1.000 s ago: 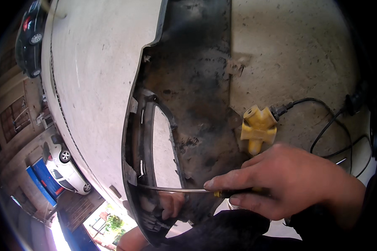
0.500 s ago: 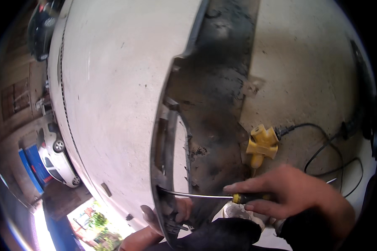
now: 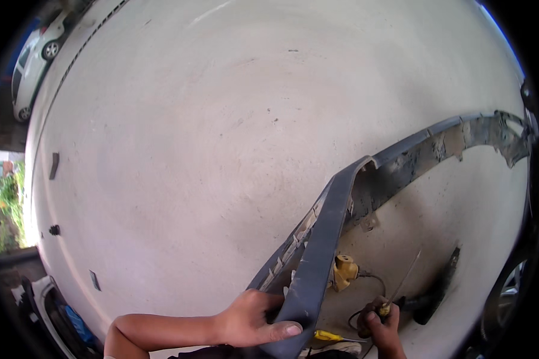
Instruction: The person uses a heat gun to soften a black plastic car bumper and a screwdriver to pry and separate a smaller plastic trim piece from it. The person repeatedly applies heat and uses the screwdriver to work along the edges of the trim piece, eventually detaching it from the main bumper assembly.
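Note:
A long dark grey car bumper (image 3: 321, 239) runs diagonally from the lower middle to the far right of the floor. My left hand (image 3: 263, 320) is closed over its near end, thumb on the outer face and fingers hidden inside. To the right of the bumper, my right hand (image 3: 382, 326) grips a screwdriver (image 3: 384, 310) by its yellow and black handle, the thin shaft pointing up and clear of the bumper. A yellow socket block (image 3: 344, 275) with a black cable sits just above that hand. Another yellow-handled tool (image 3: 326, 335) lies low beside the bumper.
A pale concrete floor (image 3: 191, 149) surrounds the bumper, with small dark pieces (image 3: 54, 167) at left. A black object (image 3: 440, 287) lies at right. A white car (image 3: 36, 66) stands upper left, a wheel (image 3: 509, 281) at right edge, an open car (image 3: 60, 311) lower left.
My view has swung, so the bumper now runs diagonally. My left hand has come over its near end. The screwdriver is out of the bumper's slot and points upward.

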Demonstrator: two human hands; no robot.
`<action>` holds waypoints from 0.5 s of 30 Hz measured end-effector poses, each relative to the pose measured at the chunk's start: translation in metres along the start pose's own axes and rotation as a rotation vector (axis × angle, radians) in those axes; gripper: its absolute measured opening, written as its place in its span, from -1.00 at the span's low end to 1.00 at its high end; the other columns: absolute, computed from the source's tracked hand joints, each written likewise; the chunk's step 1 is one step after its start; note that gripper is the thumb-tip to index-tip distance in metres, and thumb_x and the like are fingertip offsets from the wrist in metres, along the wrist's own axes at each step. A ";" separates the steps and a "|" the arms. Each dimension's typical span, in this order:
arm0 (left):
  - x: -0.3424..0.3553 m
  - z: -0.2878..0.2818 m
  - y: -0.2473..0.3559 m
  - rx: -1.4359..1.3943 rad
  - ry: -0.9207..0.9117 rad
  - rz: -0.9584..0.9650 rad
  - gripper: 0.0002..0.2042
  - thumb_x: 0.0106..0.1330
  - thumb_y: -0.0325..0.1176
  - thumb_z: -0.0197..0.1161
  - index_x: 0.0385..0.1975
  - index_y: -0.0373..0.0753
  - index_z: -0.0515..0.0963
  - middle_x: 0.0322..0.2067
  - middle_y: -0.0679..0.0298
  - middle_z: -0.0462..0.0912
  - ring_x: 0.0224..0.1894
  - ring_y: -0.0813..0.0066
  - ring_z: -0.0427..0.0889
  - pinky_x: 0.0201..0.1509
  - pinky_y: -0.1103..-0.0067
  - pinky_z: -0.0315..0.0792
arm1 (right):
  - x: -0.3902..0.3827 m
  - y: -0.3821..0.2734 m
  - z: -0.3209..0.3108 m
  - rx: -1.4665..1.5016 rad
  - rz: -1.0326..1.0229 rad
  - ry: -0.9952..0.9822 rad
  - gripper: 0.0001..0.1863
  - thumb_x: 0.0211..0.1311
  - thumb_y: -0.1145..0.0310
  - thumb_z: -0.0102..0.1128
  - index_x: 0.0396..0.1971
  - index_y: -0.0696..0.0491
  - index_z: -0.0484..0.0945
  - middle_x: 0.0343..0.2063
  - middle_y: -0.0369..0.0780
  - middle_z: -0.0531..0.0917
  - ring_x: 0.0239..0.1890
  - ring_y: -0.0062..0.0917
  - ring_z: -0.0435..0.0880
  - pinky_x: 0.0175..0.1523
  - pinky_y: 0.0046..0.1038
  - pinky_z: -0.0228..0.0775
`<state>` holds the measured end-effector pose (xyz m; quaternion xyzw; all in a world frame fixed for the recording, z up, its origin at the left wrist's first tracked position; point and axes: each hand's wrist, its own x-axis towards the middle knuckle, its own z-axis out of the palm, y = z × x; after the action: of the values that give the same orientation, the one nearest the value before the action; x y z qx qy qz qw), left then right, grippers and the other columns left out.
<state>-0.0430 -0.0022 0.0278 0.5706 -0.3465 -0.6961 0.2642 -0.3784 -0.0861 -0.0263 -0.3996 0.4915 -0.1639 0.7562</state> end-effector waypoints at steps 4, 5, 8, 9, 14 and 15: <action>-0.005 -0.001 0.001 0.080 0.031 0.045 -0.29 0.25 0.35 0.08 -0.46 -0.39 0.55 -0.65 -0.06 0.53 -0.50 -0.04 0.60 -0.32 0.29 0.48 | 0.012 -0.026 0.042 -0.032 -0.054 -0.066 -0.64 0.31 0.23 0.27 -0.40 0.09 0.25 -0.64 -0.28 0.34 -0.67 -0.54 0.36 -0.59 -0.45 0.31; -0.005 -0.003 0.003 0.072 0.030 0.054 -0.30 0.28 0.34 0.05 -0.44 -0.39 0.55 -0.64 -0.06 0.54 -0.48 -0.04 0.61 -0.31 0.29 0.48 | 0.012 -0.025 0.045 -0.031 -0.059 -0.048 -0.63 0.31 0.22 0.27 -0.39 0.09 0.25 -0.63 -0.27 0.34 -0.67 -0.54 0.35 -0.59 -0.44 0.31; -0.007 -0.005 0.002 0.043 0.055 0.099 -0.33 0.35 0.29 -0.02 -0.35 -0.38 0.55 -0.60 -0.06 0.56 -0.43 -0.04 0.63 -0.27 0.29 0.49 | 0.019 -0.043 0.061 -0.140 -0.069 -0.123 -0.62 0.29 0.20 0.28 -0.39 0.10 0.26 -0.67 -0.25 0.35 -0.66 -0.54 0.35 -0.59 -0.47 0.28; -0.007 -0.003 -0.001 0.020 0.087 0.127 -0.35 0.37 0.26 -0.03 -0.29 -0.38 0.53 -0.58 -0.05 0.57 -0.42 -0.04 0.63 -0.26 0.29 0.49 | 0.019 -0.047 0.066 -0.153 -0.074 -0.104 -0.61 0.29 0.19 0.28 -0.40 0.11 0.27 -0.67 -0.26 0.36 -0.66 -0.55 0.35 -0.58 -0.48 0.27; -0.012 0.009 -0.012 -0.210 0.350 0.201 -0.37 0.41 0.16 -0.03 0.16 -0.34 0.33 -0.19 -0.14 0.57 -0.23 -0.02 0.63 -0.14 0.32 0.50 | 0.024 -0.048 0.071 -0.244 -0.053 -0.078 -0.56 0.26 0.11 0.30 -0.45 0.14 0.31 -0.67 -0.26 0.39 -0.65 -0.61 0.34 -0.56 -0.50 0.26; -0.011 0.011 -0.013 -0.214 0.411 0.267 -0.34 0.41 0.15 -0.02 0.25 -0.33 0.26 -0.11 -0.14 0.53 -0.19 -0.01 0.62 -0.10 0.34 0.50 | 0.024 -0.047 0.075 -0.214 -0.051 -0.066 -0.59 0.27 0.12 0.28 -0.44 0.16 0.37 -0.66 -0.31 0.41 -0.62 -0.68 0.35 -0.53 -0.56 0.22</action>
<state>-0.0507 0.0162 0.0250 0.6180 -0.2823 -0.5572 0.4773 -0.2954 -0.0978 0.0095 -0.4956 0.4709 -0.1163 0.7205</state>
